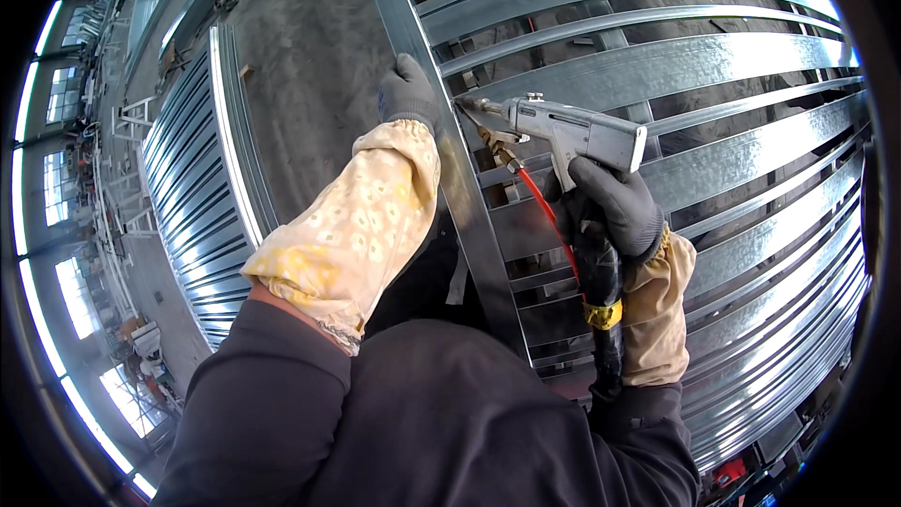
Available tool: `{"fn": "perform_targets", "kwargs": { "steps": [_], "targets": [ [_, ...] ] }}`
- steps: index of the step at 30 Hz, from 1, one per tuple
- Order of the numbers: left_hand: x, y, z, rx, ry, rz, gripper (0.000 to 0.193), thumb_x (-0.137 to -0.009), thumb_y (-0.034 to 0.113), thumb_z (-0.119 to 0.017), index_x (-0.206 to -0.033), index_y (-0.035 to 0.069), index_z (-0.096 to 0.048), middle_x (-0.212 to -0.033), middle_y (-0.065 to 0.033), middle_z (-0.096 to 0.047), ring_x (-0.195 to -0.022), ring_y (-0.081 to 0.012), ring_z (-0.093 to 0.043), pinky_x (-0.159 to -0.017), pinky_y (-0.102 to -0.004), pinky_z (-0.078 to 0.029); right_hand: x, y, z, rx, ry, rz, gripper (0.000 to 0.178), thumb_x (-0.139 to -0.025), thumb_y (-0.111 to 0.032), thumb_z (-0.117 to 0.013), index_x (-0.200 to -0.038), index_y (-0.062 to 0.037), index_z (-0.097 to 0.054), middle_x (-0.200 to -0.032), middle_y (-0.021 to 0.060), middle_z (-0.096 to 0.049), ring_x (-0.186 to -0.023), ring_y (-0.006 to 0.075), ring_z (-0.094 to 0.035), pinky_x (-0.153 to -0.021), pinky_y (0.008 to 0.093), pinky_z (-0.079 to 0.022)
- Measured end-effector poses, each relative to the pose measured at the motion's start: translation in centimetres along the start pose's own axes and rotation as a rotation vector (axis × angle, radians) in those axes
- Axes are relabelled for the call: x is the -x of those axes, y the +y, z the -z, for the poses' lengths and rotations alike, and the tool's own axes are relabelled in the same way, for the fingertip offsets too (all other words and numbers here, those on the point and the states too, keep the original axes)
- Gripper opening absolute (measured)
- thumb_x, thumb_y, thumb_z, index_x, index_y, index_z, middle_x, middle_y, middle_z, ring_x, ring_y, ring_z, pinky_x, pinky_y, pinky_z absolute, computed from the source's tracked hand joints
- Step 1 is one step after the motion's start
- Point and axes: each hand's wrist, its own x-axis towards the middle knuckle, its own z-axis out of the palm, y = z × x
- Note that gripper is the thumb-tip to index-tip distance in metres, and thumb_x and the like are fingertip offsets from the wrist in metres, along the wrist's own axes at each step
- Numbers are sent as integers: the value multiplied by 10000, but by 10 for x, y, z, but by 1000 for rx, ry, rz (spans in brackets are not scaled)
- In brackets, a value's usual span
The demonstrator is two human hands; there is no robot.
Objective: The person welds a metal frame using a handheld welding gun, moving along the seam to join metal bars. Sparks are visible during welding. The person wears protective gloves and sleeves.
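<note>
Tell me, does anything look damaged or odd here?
Nothing plainly spilled or broken stands out. One mild oddity: a yellow, tape-like band wraps the thick black cable below the silver-grey metal gun in the grey-gloved right hand. It breaks the mostly black covering, perhaps a patch or marker.

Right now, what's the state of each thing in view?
Left hand: gloved, at the edge rail; grip unclear.
Right hand: gloved, closed around the pistol-grip tool.
Pistol-grip tool: held, pointing left toward the edge rail; no spark visible.
Red hose: bent, beside the black cable.
Black cable: wrapped with yellow tape.
Slatted metal frame: shiny, with open gaps.
Left sleeve cover: on, wrinkled.
</note>
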Motion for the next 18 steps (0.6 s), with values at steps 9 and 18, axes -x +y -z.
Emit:
{"fn": "perform_targets", "kwargs": {
  "steps": [9,18],
  "targets": [
    [2,5,3,16,-26,51,552,-958,489,-352,-1087,41,-649,-1041,-253,-661,-1018,-446,-612,-886,-479,-479,-2,3,-2,8,64,19,359,-921,-299,-577,-1023,45,-586,-778,122,-646,-549,169,-620,-483,264,-498],
    [5,10,7,55,-33,10,607,-965,473,-338,-1075,-32,-657,-1021,-294,-658,-997,-454,-623,-867,-490,-497,-2,5,-2,13,75,23,350,-928,-306,-570,-982,38,-598,-746,117,-648,-526,167,-613,-467,267,-492]
  ]
}}
